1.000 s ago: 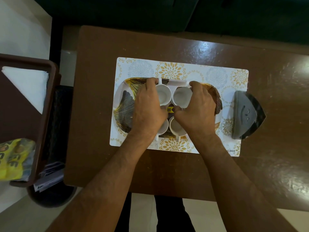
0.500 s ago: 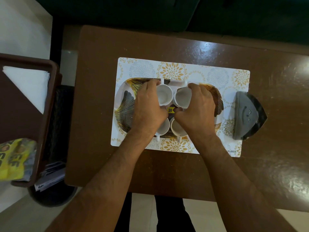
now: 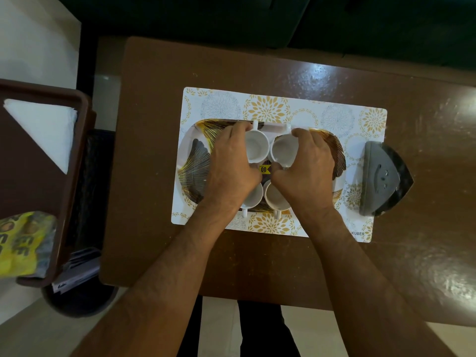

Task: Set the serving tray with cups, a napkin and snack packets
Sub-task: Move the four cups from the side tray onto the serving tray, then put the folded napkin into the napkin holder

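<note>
A white tray (image 3: 192, 161) with gold and black leaf prints lies on a floral placemat (image 3: 334, 117). Several white cups stand on it in two rows. My left hand (image 3: 229, 166) grips the far left cup (image 3: 256, 146). My right hand (image 3: 306, 168) grips the far right cup (image 3: 283, 150), which is tilted toward the left. The two near cups (image 3: 253, 195) (image 3: 274, 197) are partly hidden under my wrists. A folded white napkin (image 3: 46, 127) and a yellow snack packet (image 3: 23, 243) lie in a brown tray (image 3: 74, 181) at the left.
A grey napkin holder (image 3: 381, 177) sits at the placemat's right end on the brown table (image 3: 257, 266). A dark bin (image 3: 79, 300) with papers stands on the floor between the table and the brown tray. A dark green sofa runs along the far side.
My right hand has tipped the far right cup leftward and lifted it slightly. My left hand stays closed on the far left cup.
</note>
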The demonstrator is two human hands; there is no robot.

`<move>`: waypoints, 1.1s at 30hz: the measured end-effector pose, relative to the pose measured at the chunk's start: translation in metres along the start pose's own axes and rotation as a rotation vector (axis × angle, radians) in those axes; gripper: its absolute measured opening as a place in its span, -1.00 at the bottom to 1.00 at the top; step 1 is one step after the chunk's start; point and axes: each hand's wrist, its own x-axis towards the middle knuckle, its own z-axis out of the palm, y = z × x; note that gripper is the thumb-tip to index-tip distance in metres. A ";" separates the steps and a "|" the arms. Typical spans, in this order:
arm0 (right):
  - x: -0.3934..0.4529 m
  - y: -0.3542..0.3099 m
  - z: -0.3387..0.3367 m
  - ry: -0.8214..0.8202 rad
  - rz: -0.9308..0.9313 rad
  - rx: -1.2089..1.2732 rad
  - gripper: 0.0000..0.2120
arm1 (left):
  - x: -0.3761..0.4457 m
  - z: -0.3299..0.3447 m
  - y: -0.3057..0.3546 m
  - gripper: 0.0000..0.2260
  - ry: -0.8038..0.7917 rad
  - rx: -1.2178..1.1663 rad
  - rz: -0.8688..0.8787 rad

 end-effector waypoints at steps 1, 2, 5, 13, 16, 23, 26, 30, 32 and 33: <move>0.000 0.000 0.000 -0.001 0.000 -0.003 -0.37 | 0.000 0.000 0.000 -0.34 -0.001 -0.003 0.000; 0.001 0.000 0.000 -0.004 0.001 -0.005 -0.37 | 0.000 0.000 0.000 -0.34 -0.003 -0.005 0.001; 0.001 0.001 0.000 -0.013 0.007 -0.005 -0.37 | -0.001 -0.001 0.000 -0.35 -0.006 -0.008 0.010; -0.004 -0.005 -0.004 -0.043 0.003 -0.029 -0.25 | -0.002 -0.005 -0.002 -0.30 -0.030 -0.049 0.025; -0.006 -0.014 -0.004 0.021 -0.041 -0.012 -0.30 | -0.005 -0.011 -0.005 -0.33 0.028 -0.079 0.012; -0.015 -0.061 0.016 0.063 -0.197 -0.055 -0.42 | -0.014 -0.054 -0.039 -0.40 0.114 -0.135 -0.016; -0.019 -0.096 0.032 0.000 -0.211 -0.068 -0.39 | -0.015 -0.081 -0.066 -0.42 0.143 -0.135 -0.062; -0.030 -0.149 0.061 -0.054 -0.285 -0.081 -0.38 | -0.019 -0.122 -0.109 -0.39 0.191 -0.126 -0.116; -0.035 -0.174 0.075 -0.080 -0.318 -0.084 -0.37 | -0.021 -0.141 -0.129 -0.40 0.214 -0.145 -0.151; -0.038 -0.186 0.083 -0.097 -0.333 -0.079 -0.37 | -0.022 -0.151 -0.139 -0.40 0.228 -0.153 -0.167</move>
